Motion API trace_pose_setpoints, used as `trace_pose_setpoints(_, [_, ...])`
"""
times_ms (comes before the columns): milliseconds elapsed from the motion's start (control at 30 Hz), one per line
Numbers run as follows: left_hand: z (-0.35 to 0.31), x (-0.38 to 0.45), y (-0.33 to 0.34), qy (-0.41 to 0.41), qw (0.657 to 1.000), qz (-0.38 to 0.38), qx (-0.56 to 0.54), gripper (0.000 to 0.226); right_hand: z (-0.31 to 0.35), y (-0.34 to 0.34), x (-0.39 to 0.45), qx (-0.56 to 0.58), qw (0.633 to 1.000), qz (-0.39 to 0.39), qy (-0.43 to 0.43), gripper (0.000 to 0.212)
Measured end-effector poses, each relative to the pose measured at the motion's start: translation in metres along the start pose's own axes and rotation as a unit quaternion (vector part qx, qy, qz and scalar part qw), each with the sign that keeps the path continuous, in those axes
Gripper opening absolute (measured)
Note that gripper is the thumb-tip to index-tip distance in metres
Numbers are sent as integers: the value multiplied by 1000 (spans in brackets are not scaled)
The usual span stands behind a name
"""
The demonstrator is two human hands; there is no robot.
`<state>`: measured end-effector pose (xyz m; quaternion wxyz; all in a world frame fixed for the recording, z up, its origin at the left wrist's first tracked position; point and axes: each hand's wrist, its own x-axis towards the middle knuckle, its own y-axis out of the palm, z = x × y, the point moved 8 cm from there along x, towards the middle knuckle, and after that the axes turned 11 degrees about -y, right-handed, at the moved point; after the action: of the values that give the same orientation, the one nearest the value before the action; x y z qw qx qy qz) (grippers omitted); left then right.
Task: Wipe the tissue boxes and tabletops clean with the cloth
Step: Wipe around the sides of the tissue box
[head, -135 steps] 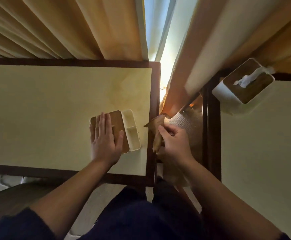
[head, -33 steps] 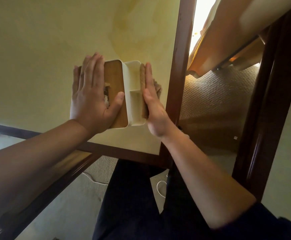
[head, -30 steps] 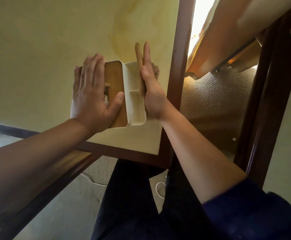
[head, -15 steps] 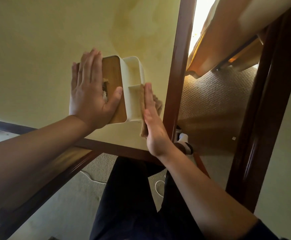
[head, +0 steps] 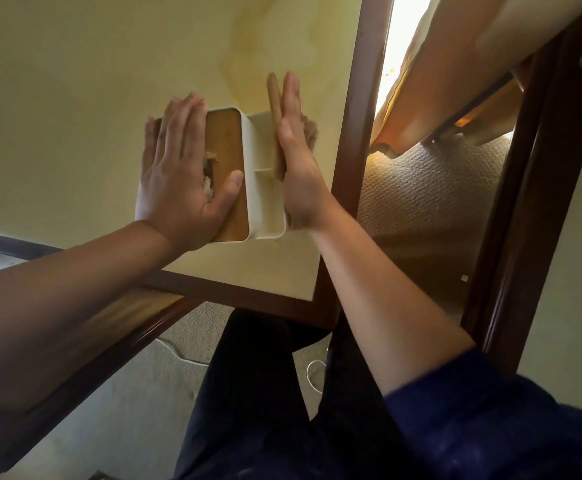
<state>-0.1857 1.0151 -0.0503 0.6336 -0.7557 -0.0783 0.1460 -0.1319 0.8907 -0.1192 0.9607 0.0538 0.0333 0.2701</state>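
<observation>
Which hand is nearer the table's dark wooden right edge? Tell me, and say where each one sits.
Right. The right hand presses the cloth on the tissue box side facing that edge; the left hand lies flat on the box's lid, farther away.

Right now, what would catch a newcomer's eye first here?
Two hands around a white tissue box near the yellow tabletop's right edge: the left hand lies flat on its wooden lid, the right hand presses a brown cloth against its right side. Bright daylight glares between the curtains above.
</observation>
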Motion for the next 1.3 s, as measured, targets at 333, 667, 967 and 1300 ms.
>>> trace_pose_setpoints(333, [2, -1, 0, -12, 1000, -9, 0, 87, -14, 12, -44, 30, 1000, 9, -1, 62])
trace_pose_setpoints(667, [3, 1, 0, -10, 1000, -8, 7, 88, -27, 28, -105, 66, 997, -3, 50, 64])
trace_pose_setpoints(967, [2, 0, -2, -8, 1000, -7, 4, 87, -5, 6, 2, -13, 1000, 9, 25, 62])
trace_pose_setpoints(1300, [5, -2, -2, -29, 999, -9, -11, 88, -10, 12, -19, 20, 999, 25, -9, 59])
